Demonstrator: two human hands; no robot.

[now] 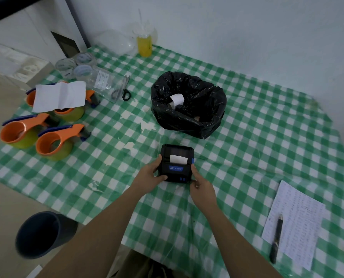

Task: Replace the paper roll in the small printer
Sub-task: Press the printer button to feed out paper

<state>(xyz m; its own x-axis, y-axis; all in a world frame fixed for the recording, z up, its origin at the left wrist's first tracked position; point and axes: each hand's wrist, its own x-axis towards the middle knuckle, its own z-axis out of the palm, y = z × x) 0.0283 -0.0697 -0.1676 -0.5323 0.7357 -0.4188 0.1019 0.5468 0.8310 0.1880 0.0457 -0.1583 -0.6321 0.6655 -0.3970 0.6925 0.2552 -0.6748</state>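
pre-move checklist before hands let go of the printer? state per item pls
1. Small black printer flat on the green-checked tablecloth: ok.
2. Left hand and right hand grip its two sides: ok.
3. White paper strip shows at the slot: ok.
4. Lid latched fully: cannot tell.
5. White paper roll lies in the black plastic bag: ok; whether it is the used one, cannot tell.
6. Power on: cannot tell.
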